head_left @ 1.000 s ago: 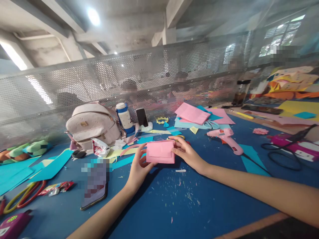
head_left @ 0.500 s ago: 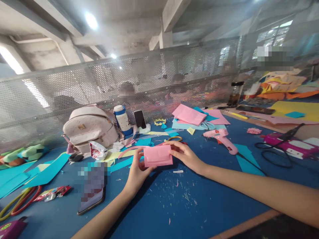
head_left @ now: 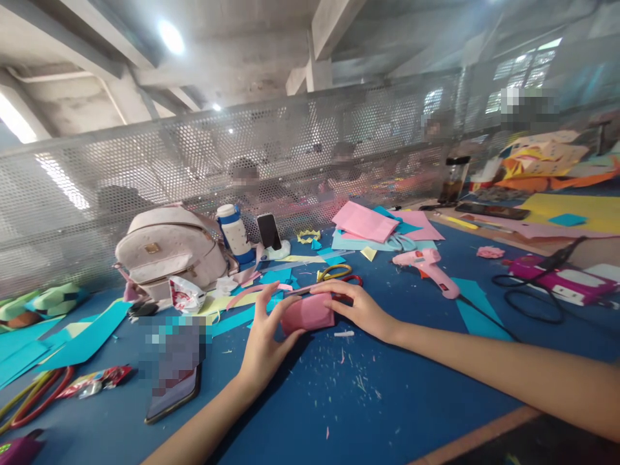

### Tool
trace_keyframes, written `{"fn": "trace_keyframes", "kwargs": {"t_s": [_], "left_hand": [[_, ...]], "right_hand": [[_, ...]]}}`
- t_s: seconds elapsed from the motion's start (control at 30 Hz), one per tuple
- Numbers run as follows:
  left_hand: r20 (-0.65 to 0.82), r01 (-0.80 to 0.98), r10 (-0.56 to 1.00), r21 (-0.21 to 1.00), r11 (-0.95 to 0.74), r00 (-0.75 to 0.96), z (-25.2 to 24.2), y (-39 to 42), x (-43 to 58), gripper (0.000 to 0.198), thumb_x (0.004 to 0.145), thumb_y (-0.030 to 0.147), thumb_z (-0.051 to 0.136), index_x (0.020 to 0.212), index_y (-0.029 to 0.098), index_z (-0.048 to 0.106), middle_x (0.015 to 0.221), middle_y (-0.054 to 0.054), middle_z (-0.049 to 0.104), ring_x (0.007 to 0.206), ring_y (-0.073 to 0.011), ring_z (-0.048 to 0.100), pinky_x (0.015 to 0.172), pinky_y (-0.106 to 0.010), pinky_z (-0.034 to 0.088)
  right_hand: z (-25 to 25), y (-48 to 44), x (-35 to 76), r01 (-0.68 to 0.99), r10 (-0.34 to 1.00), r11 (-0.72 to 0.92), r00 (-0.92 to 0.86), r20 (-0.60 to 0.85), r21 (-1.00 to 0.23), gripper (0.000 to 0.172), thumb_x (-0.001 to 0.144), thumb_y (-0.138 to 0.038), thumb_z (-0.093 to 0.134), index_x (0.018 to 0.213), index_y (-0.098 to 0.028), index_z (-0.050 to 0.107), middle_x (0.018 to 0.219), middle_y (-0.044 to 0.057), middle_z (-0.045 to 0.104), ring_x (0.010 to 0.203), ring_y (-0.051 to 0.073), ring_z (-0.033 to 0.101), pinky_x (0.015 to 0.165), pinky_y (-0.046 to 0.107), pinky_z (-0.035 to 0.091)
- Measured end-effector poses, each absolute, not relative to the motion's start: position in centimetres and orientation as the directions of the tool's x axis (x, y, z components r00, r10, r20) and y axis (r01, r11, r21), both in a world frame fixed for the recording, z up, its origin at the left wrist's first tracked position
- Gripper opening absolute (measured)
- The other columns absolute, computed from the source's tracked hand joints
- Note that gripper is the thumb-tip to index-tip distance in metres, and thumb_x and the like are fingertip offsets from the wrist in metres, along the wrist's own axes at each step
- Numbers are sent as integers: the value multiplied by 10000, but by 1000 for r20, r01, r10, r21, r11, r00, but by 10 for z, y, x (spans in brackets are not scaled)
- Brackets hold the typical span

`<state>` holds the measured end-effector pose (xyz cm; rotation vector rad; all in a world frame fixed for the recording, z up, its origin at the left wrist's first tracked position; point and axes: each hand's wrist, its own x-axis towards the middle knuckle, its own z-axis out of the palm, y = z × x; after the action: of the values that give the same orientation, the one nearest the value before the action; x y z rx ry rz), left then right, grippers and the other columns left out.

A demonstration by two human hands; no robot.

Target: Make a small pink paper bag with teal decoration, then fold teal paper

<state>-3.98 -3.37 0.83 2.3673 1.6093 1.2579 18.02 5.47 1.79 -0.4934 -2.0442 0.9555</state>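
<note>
A small folded pink paper envelope (head_left: 310,314) is tilted back between my two hands, just above the blue table (head_left: 334,413). My left hand (head_left: 265,336) grips its left side, thumb along the lower edge and fingers over the top. At the upper right corner, my right hand (head_left: 361,311) pinches it with thumb and fingers. Scissors (head_left: 334,271) with yellow and red handles lie just behind, partly covered by my right hand. A curved pink paper strip (head_left: 249,295) lies behind my left hand. Paper shreds and a small white scrap (head_left: 343,334) dot the table near me.
A pink glue gun (head_left: 429,268) lies to the right, its cord trailing over blue paper. Farther right is a magenta power strip (head_left: 557,278). Behind stand a backpack (head_left: 169,252), a bottle (head_left: 235,232) and a propped phone (head_left: 269,231). Another phone (head_left: 177,381) lies left. A perforated metal screen (head_left: 290,135) borders the table.
The pink envelope has tipped back, so its front flap shows less clearly. My left hand's fingers have shifted up over its top edge. More of the scissors' handles shows.
</note>
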Motion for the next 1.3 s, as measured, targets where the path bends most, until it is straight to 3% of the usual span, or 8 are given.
{"fn": "trace_keyframes", "kwargs": {"t_s": [0.17,0.4,0.7,0.83,1.0,1.07,1.3], "left_hand": [[591,819,773,310,-483,233,6,-29,-44,487,886,287,612,1351,341,476,1493,-71,329,1372,-276,352,1090,-472,385],[657,855,631,-40,-517,412,10,-19,-55,456,894,259,587,1340,323,515,1394,-118,499,1255,-309,497,1056,-551,381],[622,861,648,-83,-502,439,16,-23,-52,411,907,214,544,1310,293,554,1408,-118,502,1234,-299,514,1080,-543,346],[604,861,692,19,-508,395,16,-25,-52,417,939,189,475,1342,289,512,1418,-107,478,1259,-280,481,1081,-533,347],[572,788,783,353,-504,245,12,-24,-52,378,974,202,402,1331,280,501,1406,-89,469,1289,-237,458,1050,-428,406],[585,742,787,436,-509,196,10,-22,-53,334,973,216,417,1278,273,539,1356,-82,514,1255,-230,493,1034,-407,422],[660,695,737,460,-552,148,12,-19,-53,318,945,207,491,1252,270,543,1196,-73,588,1120,-213,570,944,-376,470]], "right_hand": [[21,51,182,50,526,755,-642,558,-654,289,952,-274,538,1219,-311,641,1285,30,595,1248,192,502,1101,399,354],[21,52,185,126,459,840,-683,568,-528,344,961,-251,513,1282,-346,590,1353,24,539,1289,197,464,1107,423,360],[19,54,187,166,414,886,-702,579,-433,345,977,-278,483,1301,-355,572,1360,16,534,1283,196,468,1097,416,370],[21,53,186,153,429,872,-699,572,-465,345,981,-262,474,1303,-341,571,1342,19,538,1268,185,477,1095,397,369],[22,51,185,136,474,836,-666,576,-531,382,966,-201,485,1309,-353,556,1289,27,549,1235,181,497,1077,402,389],[23,51,185,131,481,832,-654,583,-539,382,955,-193,503,1295,-354,565,1275,29,552,1234,184,495,1078,411,391],[28,49,184,75,461,841,-618,637,-535,318,928,-153,530,1181,-318,629,1199,34,577,1172,184,531,1046,419,434]]}}
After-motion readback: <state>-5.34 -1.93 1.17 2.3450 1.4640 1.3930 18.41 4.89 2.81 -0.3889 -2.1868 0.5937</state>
